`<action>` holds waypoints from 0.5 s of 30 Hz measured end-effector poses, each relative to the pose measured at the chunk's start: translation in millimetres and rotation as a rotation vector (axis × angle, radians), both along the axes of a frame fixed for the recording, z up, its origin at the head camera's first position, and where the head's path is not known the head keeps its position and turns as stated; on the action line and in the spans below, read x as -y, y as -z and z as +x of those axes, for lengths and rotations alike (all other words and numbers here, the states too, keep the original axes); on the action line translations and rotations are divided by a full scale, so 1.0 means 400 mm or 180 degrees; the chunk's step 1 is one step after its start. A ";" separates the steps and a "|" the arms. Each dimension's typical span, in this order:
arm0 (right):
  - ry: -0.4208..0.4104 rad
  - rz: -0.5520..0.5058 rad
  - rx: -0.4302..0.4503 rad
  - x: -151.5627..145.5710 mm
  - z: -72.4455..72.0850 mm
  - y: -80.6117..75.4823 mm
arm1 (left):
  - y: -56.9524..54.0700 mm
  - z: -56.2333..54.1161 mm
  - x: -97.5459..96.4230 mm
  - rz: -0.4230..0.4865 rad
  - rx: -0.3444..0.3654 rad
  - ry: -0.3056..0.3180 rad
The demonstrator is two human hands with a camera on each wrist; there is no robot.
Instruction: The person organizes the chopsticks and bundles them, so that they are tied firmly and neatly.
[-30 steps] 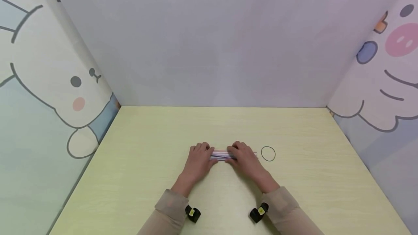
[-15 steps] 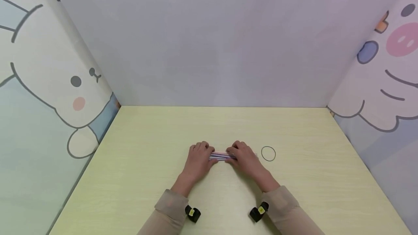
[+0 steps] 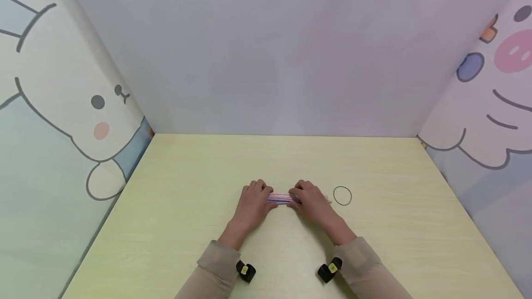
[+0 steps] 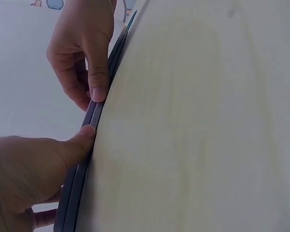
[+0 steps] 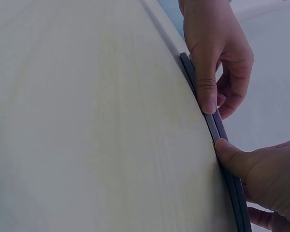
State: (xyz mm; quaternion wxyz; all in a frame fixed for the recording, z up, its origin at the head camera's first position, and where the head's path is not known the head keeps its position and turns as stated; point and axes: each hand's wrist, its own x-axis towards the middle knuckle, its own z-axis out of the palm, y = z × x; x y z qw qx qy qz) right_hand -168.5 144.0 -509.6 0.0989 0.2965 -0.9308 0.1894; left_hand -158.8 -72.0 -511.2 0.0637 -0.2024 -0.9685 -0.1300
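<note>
A narrow bundle of long, thin pencils lies crosswise on the table, showing pink, white and purple streaks. My left hand grips its left part, thumb on the near side and fingers over the far side. Further right along the same bundle, my right hand holds it in the same way. From the left wrist, the nearest pencils look dark and straight-sided, with pointed coloured tips at the far end. Both thumbs press the near side, a short stretch of bundle between them. The palms hide much of the rest.
Just right of the bundle a thin dark ring, like a rubber band, lies flat on the pale wooden table. A plain wall stands behind, and cartoon-printed side walls flank the table.
Both hands stay almost in place. Between them, the pencils that lay slightly crossed now run more nearly parallel. The dark ring has not moved on the table.
</note>
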 end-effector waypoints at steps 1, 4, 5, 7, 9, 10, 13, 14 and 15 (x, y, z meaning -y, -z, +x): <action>-0.0003 0.0006 -0.0033 0.000 0.000 0.001 | 0.001 0.000 0.000 0.0013 -0.0006 -0.0008; -0.0014 -0.0018 -0.0092 0.000 -0.001 0.003 | 0.001 0.001 0.000 0.0090 -0.0002 -0.0025; -0.0016 -0.0034 -0.0096 0.000 -0.001 0.005 | 0.001 0.001 0.000 0.0114 0.0010 -0.0027; -0.0011 -0.0075 -0.0082 0.000 -0.001 0.005 | 0.000 0.002 -0.001 0.0139 0.0045 -0.0028; 0.0000 -0.0126 -0.0061 0.001 0.000 0.005 | -0.001 0.003 0.000 0.0175 0.0072 -0.0018; 0.0014 -0.0151 -0.0045 0.002 0.000 0.004 | -0.002 0.003 0.000 0.0191 0.0089 -0.0014; 0.0050 -0.0210 -0.0003 0.005 0.002 0.002 | -0.003 0.003 0.001 0.0250 0.0121 -0.0001; 0.0058 -0.0215 0.0011 0.006 0.003 0.001 | -0.003 0.002 0.001 0.0263 0.0129 0.0002; 0.0060 -0.0219 0.0021 0.006 0.003 0.000 | -0.003 0.001 0.002 0.0280 0.0118 0.0007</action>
